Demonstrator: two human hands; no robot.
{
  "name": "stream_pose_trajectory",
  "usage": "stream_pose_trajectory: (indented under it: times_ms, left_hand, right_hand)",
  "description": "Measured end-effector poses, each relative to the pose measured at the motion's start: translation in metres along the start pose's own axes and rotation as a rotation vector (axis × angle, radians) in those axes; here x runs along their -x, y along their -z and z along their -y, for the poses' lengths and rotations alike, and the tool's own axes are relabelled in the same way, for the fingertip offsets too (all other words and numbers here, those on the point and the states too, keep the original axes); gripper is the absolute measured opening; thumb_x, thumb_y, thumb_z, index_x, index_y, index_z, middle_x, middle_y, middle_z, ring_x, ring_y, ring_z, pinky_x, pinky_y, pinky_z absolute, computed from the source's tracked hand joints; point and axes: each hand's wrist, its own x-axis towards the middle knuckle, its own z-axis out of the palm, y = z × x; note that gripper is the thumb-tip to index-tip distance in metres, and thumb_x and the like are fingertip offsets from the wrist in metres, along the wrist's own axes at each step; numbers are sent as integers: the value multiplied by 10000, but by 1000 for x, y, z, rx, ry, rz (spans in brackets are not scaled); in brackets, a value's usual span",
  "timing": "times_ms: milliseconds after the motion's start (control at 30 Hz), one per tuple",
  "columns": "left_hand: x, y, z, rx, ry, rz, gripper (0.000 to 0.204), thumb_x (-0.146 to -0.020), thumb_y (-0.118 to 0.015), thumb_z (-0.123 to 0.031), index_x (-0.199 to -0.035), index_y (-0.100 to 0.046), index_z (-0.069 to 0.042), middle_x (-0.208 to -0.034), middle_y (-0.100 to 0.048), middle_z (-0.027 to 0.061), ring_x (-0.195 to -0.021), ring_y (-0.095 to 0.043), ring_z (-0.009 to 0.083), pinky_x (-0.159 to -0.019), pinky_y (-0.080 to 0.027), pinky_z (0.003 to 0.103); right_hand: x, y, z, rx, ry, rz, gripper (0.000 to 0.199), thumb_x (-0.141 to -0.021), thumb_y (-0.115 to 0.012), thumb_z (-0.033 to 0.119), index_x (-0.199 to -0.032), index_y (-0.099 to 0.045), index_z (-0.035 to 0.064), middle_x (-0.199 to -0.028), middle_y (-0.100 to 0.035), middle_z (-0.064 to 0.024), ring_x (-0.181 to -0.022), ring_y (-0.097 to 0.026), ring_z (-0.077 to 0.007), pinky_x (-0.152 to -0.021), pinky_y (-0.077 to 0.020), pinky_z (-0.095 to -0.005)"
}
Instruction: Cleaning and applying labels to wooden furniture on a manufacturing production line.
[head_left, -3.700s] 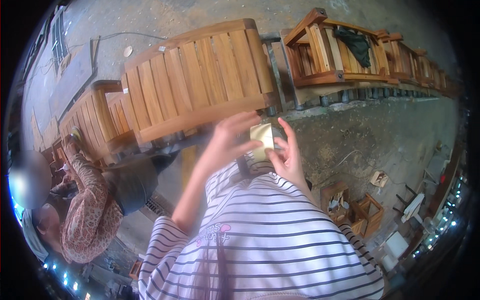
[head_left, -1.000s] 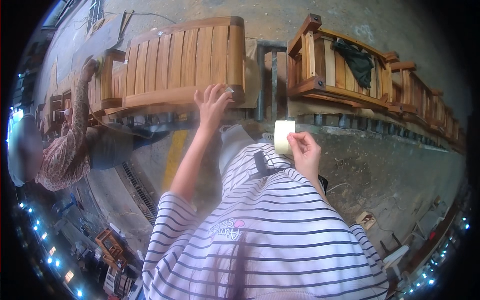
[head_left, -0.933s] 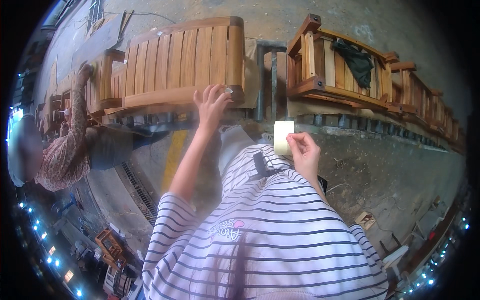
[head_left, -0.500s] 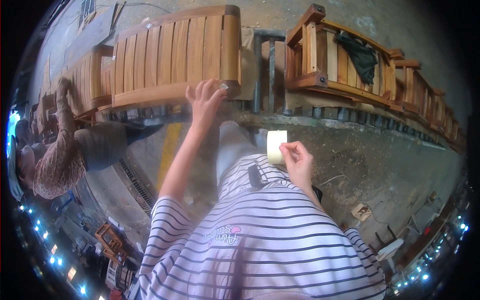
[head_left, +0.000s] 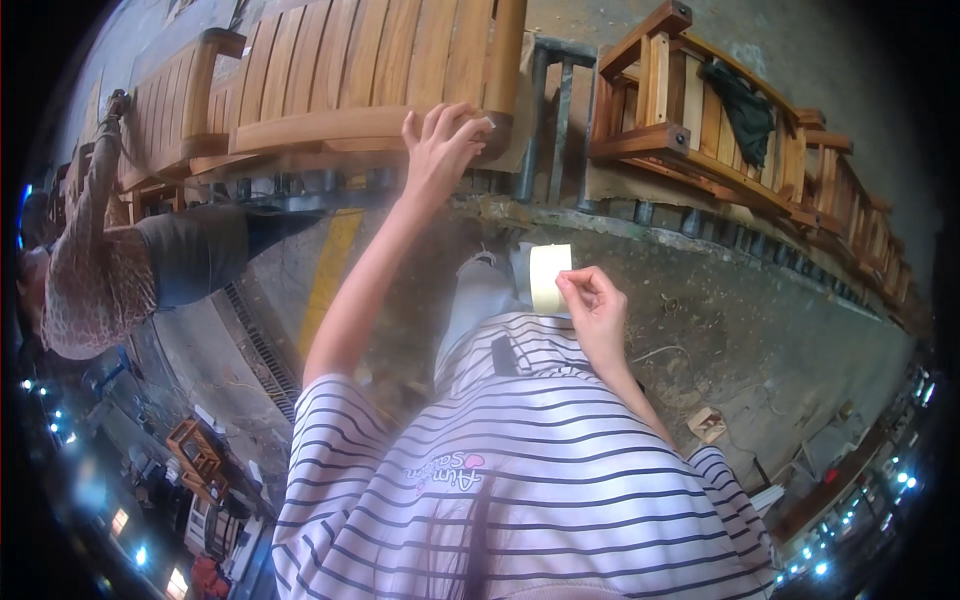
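My left hand (head_left: pixel 440 148) reaches over the near right corner of a slatted wooden bench (head_left: pixel 385 60). Its fingers are bent and partly spread, and the thumb and forefinger meet at a small whitish piece (head_left: pixel 488 124), perhaps a sticker. Whether this piece touches the wood cannot be told. Held between the thumb and fingers of my right hand (head_left: pixel 597 312) is a wide, pale yellow roll (head_left: pixel 545 280), of tape or labels. It hangs in front of my striped shirt, above my legs.
More wooden furniture (head_left: pixel 680 120) stands to the right on a roller conveyor (head_left: pixel 548 120), with a dark green cloth (head_left: pixel 740 112) lying on it. At far left a person (head_left: pixel 120 270) reaches over another slatted piece (head_left: pixel 160 120). A yellow floor stripe (head_left: pixel 330 270) runs beside a drain grate (head_left: pixel 255 340).
The bench and conveyor have shifted up and to the right in view. My left hand has moved the same way, its forefinger now closer to the bench corner. The right hand keeps the roll.
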Motion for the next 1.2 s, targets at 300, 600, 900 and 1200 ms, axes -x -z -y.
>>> stream_pose_trajectory:
  times_ms: [300,600,900,1200]
  left_hand:
    - [47,-7,18,-185,-50,-68,583,-863,-665,-289,-1414,-485,-353,-1366,-498,18,-1309,-427,198,-1122,-188,547]
    - [83,16,3,-319,-203,49,436,-810,-631,-161,-1244,-655,-122,-1390,-549,46,-1407,-333,192,-1169,-155,538]
    - [233,23,-5,1075,473,97,343,-841,-694,-190,-1121,-683,6,-1097,-691,192,-1000,-682,310,-819,-536,366]
    - [270,-143,61,1082,669,-206,177,-814,-713,-120,-962,-735,-26,-963,-704,105,-901,-670,266,-811,-506,366]
  right_hand:
    - [27,-36,-34,-40,-60,197,171,-907,-622,14,-1074,-602,-19,-1027,-652,-82,-917,-643,-111,-767,-516,-222]
    - [29,-94,-35,40,-101,402,364,-880,-591,-18,-1232,-510,29,-1144,-600,-94,-981,-624,-136,-819,-510,-262]
    - [-4,-142,-62,32,-251,591,715,-875,-552,-77,-1484,-281,180,-1169,-598,-124,-956,-642,-130,-807,-523,-249]
    - [-87,-212,-208,303,-75,536,546,-907,-557,-28,-1409,-379,96,-1161,-618,-123,-974,-629,-135,-813,-508,-249]
